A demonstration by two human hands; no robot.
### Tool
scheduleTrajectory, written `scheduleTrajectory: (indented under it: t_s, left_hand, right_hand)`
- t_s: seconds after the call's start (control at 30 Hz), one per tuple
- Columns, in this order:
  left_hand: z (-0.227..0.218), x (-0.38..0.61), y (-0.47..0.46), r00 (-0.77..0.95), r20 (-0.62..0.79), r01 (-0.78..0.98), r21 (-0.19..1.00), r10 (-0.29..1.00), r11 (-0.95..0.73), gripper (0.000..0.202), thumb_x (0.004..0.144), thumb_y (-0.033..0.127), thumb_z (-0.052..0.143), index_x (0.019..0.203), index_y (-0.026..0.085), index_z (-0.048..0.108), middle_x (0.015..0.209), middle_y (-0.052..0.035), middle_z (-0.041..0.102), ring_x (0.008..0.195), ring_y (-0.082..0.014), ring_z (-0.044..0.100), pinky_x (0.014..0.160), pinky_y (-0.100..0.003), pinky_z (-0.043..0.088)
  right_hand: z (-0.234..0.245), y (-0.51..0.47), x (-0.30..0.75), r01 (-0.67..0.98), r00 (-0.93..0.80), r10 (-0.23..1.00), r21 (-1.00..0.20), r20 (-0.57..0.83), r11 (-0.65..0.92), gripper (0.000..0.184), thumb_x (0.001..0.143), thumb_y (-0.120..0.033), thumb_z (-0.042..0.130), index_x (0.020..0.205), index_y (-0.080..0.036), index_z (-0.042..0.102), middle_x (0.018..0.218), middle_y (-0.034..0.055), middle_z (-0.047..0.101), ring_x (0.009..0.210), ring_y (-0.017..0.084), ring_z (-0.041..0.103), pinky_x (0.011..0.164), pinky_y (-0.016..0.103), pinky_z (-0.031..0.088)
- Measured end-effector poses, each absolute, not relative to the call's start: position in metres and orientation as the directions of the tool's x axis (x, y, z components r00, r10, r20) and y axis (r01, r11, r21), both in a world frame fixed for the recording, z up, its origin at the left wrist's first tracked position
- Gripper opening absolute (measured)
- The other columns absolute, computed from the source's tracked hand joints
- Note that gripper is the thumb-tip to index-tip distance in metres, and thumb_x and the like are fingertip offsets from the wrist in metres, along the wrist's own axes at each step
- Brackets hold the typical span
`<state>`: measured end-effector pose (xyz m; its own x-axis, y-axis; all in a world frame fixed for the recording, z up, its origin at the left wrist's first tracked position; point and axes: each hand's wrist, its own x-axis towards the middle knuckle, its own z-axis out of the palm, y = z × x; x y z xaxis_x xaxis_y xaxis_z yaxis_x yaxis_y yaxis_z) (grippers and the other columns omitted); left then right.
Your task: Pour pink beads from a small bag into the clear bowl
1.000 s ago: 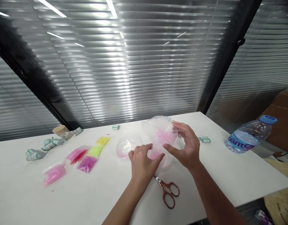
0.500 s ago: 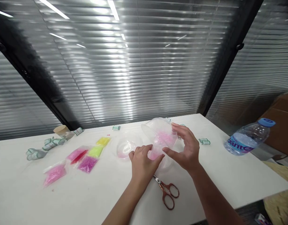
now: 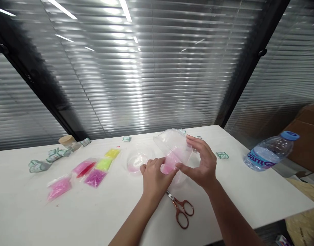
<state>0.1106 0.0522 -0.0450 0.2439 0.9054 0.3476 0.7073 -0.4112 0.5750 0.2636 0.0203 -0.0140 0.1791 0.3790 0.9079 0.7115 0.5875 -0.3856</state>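
Fingers of both hands close on a clear cup (image 3: 173,150) that lies tilted on its side, mouth up and away from the person. Those of the left hand (image 3: 154,176) are curled together at the cup's near, narrow end, the thumb pressed to its wall. Those of the right hand (image 3: 201,163) are spread over the cup's right side, with the thumb coming in from below, so the cup is pinched between the two hands. Pink beads (image 3: 170,163) sit inside the cup, gathered at the low end right between the two thumbs.

Just left of the left fingers rests a clear bowl (image 3: 136,159) with a faint pink tint at its bottom, close to the cup but whether it touches cannot be told. Under the wrists, nearer the person, lie scissors (image 3: 180,208) with reddish handles, flat on the white table (image 3: 249,191). Well left of the left fingers lie small bags of beads (image 3: 95,171), pink, yellow and green, and beyond them some green-white rolls (image 3: 48,159) and a cork-topped jar (image 3: 67,140). Another roll (image 3: 222,155) lies just right of the right fingers. Far to the right, past the table's edge, a water bottle (image 3: 268,153) lies tilted.
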Motion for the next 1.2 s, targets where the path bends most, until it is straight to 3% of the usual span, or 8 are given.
scheduleTrajectory:
  t_s: [0.6,0.9,1.03,1.2]
  left_hand:
    - [-0.043,0.11,0.054,0.242,0.331,0.708,0.582,0.912,-0.4,0.027,0.074,0.04,0.065,0.094,0.022,0.067,0.096,-0.0042,0.071,0.097,-0.0266,0.059,0.086,-0.043,0.03]
    - [-0.044,0.11,0.056,0.252,0.324,0.702,0.587,0.912,-0.403,0.03,0.073,0.039,0.068,0.098,0.023,0.067,0.102,-0.0051,0.071,0.098,-0.0276,0.059,0.085,-0.044,0.03]
    - [-0.04,0.11,0.055,0.259,0.308,0.703,0.59,0.916,-0.397,0.025,0.072,0.033,0.068,0.094,0.021,0.068,0.098,-0.0063,0.071,0.095,-0.0276,0.059,0.083,-0.043,0.031]
    - [-0.034,0.111,0.055,0.285,0.304,0.691,0.592,0.909,-0.415,0.02,0.073,0.038,0.068,0.086,0.023,0.068,0.095,-0.0058,0.072,0.093,-0.029,0.06,0.08,-0.043,0.031]
  right_hand:
    - [-0.018,0.022,0.267,0.721,0.112,0.333,-0.307,0.936,0.622,0.064,0.062,-0.033,0.084,0.12,-0.02,0.059,0.119,0.0162,0.064,0.108,0.034,0.063,0.083,0.05,0.056]
    - [-0.014,0.02,0.263,0.761,0.019,0.272,-0.191,0.962,0.62,0.068,0.065,-0.037,0.082,0.125,-0.022,0.054,0.118,0.0163,0.064,0.104,0.034,0.064,0.083,0.051,0.056]
    - [-0.014,0.019,0.262,0.777,-0.027,0.253,-0.139,0.967,0.614,0.07,0.065,-0.04,0.082,0.126,-0.021,0.053,0.118,0.0168,0.064,0.104,0.034,0.065,0.082,0.05,0.057]
    - [-0.017,0.019,0.263,0.788,-0.099,0.229,-0.064,0.968,0.613,0.07,0.067,-0.043,0.079,0.128,-0.021,0.052,0.118,0.0165,0.064,0.106,0.034,0.064,0.079,0.049,0.058]
